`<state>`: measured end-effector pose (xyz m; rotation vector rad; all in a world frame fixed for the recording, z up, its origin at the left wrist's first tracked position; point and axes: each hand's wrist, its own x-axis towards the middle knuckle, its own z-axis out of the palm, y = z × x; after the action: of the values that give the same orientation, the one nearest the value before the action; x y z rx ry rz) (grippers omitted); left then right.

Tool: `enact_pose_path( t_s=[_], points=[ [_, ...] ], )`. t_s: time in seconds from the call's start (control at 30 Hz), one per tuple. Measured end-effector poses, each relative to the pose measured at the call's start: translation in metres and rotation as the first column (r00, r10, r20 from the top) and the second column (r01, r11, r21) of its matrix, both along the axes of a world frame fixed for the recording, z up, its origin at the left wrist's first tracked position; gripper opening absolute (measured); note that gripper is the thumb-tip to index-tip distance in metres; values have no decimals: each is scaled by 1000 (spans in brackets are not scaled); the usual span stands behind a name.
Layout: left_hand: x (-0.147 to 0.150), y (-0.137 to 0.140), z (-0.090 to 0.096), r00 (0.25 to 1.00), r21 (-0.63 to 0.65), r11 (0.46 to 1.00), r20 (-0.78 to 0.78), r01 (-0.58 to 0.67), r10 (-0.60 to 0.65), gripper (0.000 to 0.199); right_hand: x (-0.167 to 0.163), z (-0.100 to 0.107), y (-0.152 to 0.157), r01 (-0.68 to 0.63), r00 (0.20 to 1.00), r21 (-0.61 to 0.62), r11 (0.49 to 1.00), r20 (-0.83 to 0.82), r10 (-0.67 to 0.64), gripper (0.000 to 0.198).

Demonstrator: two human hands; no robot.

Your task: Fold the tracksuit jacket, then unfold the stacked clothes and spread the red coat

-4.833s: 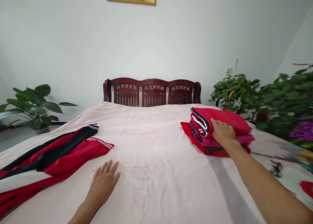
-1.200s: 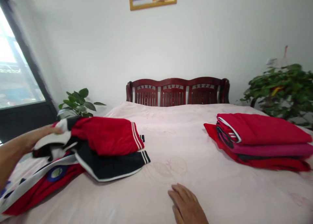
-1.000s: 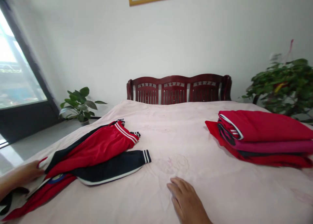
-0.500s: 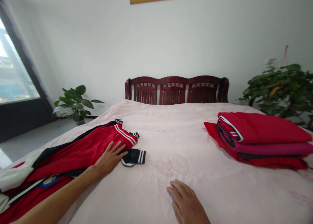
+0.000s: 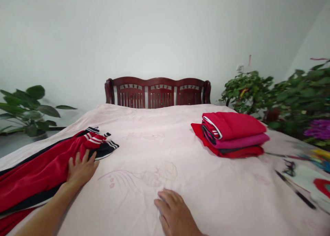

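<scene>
My left hand (image 5: pixel 81 169) presses on a red garment (image 5: pixel 46 157) with white-striped ribbed ends, its fingers spread and flat near the striped edge. Beneath and beside the red cloth lies navy fabric, with a navy striped cuff (image 5: pixel 109 147) just past my fingertips. The near part of the garment runs out of view at the left. In the lower middle, my right hand (image 5: pixel 177 212) rests on the pale pink bedsheet (image 5: pixel 144 208), fingers loosely bent and slightly apart, holding nothing. A stack of folded red and magenta clothes (image 5: pixel 233 134) sits beyond it to the right.
A dark carved wooden headboard (image 5: pixel 160 91) stands at the far end against the wall. Leafy plants flank the bed, one at left (image 5: pixel 36 109), another at right (image 5: pixel 246 90). On the right side lie a knife-like dark object (image 5: pixel 296 191) and a white-and-red item (image 5: pixel 308 179).
The view has turned right, revealing items on the bed's right side. The navy cuff has shifted up against the red striped edge under my left hand. My right hand stays on the sheet.
</scene>
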<state>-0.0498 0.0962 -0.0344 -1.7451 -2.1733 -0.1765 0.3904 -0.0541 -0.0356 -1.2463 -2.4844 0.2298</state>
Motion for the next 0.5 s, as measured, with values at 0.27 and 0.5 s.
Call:
enact_pose_path(
  t_s=[0.27,0.5],
  points=[
    [54,-45,-19,941,56,940,21,337,-338,51,1,12,-5,-3,998,-136,991,-55,-5,49],
    [166,-83,-14,868,-106,868,182,485,-462,57,57,37,36,190,883,-151,970,-405,-236,48]
  ],
)
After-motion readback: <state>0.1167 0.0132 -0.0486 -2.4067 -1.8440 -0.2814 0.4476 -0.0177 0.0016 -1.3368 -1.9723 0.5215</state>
